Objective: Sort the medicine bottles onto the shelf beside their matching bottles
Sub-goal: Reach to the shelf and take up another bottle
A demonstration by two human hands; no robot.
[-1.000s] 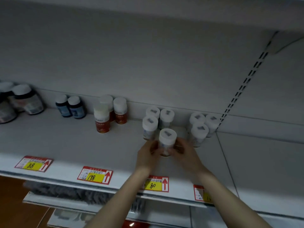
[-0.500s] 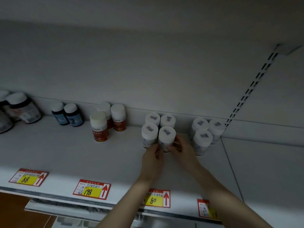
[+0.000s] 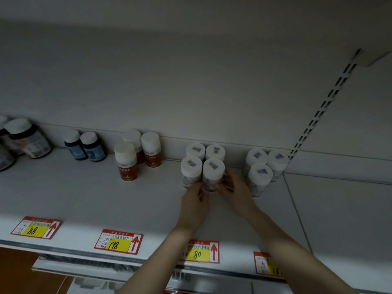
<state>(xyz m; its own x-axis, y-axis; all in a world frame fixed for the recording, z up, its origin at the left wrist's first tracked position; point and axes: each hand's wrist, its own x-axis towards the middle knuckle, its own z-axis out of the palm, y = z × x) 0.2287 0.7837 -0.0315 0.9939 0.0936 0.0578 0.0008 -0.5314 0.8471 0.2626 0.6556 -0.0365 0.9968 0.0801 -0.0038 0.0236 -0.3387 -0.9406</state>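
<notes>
A white medicine bottle (image 3: 213,173) with a white cap stands on the white shelf (image 3: 84,200), at the front right of a square of matching white bottles (image 3: 192,169). My left hand (image 3: 194,205) pinches its base from the left. My right hand (image 3: 234,188) curls round its right side. Both forearms reach in from the bottom edge.
Three more white bottles (image 3: 260,177) stand to the right. Three red-labelled bottles (image 3: 126,162) are to the left, then two dark blue bottles (image 3: 84,146) and larger dark jars (image 3: 27,137) at the far left. Price tags (image 3: 118,240) line the shelf's front edge.
Both hands carried the white bottle back from the front of the shelf and set it against the three matching bottles. In the last half second the hands barely moved.
</notes>
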